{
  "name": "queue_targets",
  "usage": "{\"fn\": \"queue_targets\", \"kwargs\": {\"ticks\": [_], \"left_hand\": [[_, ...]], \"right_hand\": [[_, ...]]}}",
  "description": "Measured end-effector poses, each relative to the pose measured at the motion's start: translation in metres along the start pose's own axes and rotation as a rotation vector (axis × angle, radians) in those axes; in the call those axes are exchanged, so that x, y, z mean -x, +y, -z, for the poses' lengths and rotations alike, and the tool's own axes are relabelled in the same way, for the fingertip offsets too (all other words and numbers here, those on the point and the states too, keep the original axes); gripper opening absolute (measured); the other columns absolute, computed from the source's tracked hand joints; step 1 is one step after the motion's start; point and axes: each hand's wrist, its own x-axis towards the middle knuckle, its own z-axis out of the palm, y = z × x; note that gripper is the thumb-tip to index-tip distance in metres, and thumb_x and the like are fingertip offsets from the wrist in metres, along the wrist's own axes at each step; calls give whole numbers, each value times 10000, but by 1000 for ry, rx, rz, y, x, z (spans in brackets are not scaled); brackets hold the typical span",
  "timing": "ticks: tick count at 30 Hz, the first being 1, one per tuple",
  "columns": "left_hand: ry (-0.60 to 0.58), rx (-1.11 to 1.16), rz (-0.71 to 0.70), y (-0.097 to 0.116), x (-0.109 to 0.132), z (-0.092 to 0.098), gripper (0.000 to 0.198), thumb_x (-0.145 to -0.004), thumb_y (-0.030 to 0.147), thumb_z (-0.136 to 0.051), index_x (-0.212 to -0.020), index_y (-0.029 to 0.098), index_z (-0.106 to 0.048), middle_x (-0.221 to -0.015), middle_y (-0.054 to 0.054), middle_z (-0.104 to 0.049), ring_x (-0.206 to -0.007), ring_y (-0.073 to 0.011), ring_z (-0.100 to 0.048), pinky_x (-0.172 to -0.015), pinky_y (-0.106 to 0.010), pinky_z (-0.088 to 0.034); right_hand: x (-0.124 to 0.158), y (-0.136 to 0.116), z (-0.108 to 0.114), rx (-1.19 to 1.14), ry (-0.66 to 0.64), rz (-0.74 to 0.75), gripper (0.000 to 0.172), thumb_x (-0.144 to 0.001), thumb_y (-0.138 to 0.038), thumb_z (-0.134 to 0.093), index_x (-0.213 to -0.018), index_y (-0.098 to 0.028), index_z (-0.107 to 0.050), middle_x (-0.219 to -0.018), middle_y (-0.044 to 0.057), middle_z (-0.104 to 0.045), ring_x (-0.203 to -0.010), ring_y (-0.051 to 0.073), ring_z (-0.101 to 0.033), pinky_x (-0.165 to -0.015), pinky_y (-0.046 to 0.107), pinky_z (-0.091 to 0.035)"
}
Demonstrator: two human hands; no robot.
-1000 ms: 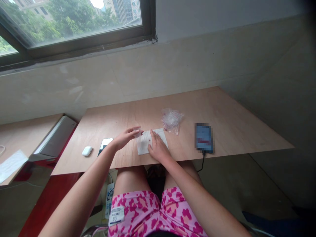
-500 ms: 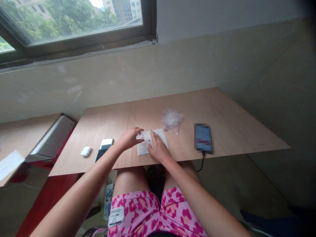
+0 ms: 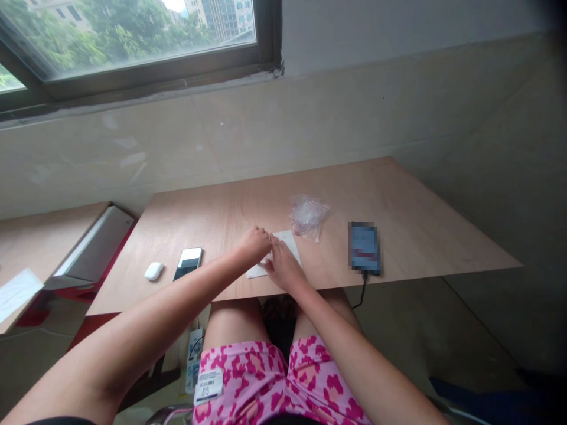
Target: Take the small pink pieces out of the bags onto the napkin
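The person's left hand and right hand meet over a white sheet lying flat on a plywood table. The sheet sits directly under both hands, at the table's near edge. The left hand is bunched, fingertips down at the sheet's near-left part. Whether it pinches anything cannot be told, since the knuckles cover the contact point. The right hand is not clenched: its fingers reach forward and rest on the sheet.

For work of this kind, one hand should keep the sheet pinned so that it cannot slide while the other works close by.

Just beyond the grip lies a bundle of small clear zip bags. Well to the left of the left hand are a smartphone and a white earbud case. To the right of the right hand is a pixelated device with a black cable.

The hands hide most of the sheet, so any small item beneath them cannot be made out.
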Motion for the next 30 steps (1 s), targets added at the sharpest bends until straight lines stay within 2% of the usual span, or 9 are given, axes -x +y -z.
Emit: {"fn": "queue_targets", "kwargs": {"ticks": [5,13,18,23,27,30], "left_hand": [[-20,53,0,-8,-4,-5,319,-659,271,-919,-910,156,-758,-1000,-160,-739,-981,-325,-648,-813,-369,-409],[-11,19,-32,-9,-6,-10,424,-640,352,-940,-959,152,-745,-976,-150,-751,-958,-307,-661,-826,-358,-413],[44,3,-61,-13,-1,-13,506,-643,411,-929,-1001,117,-727,-985,-158,-741,-941,-308,-653,-808,-357,-420],[104,148,-7,-31,6,-28,586,-684,582,-848,-999,109,-710,-948,-150,-729,-878,-304,-649,-775,-360,-434],[149,322,5,-45,14,-41,448,-776,506,-788,-1025,142,-708,-923,-116,-727,-884,-284,-650,-796,-348,-435],[154,355,-27,-49,21,-48,662,-700,537,-839,-1193,134,-659,-1016,-132,-712,-947,-308,-638,-832,-361,-435]], "right_hand": [[0,2,-2,-9,-10,-8,888,-872,-108,-510,-1624,-113,-39,-1623,220,-312,-1519,304,-291,-1235,558,-285],[0,-2,1,-12,8,-23,855,-875,-96,-523,-1616,-86,-97,-1593,235,-359,-1499,310,-327,-1233,533,-302],[-1,-1,0,-24,23,-20,865,-867,-100,-544,-1615,-89,-110,-1591,238,-361,-1482,321,-358,-1231,541,-308],[-1,-2,1,-26,35,-21,854,-862,-102,-539,-1614,-108,-134,-1579,235,-383,-1480,331,-362,-1219,561,-330],[-1,-4,4,-29,48,-42,798,-882,-129,-522,-1604,-103,-183,-1554,242,-416,-1460,332,-393,-1206,554,-358],[-1,-5,5,-22,48,-44,788,-877,-135,-517,-1598,-90,-202,-1543,243,-429,-1459,330,-396,-1207,542,-360]]}}
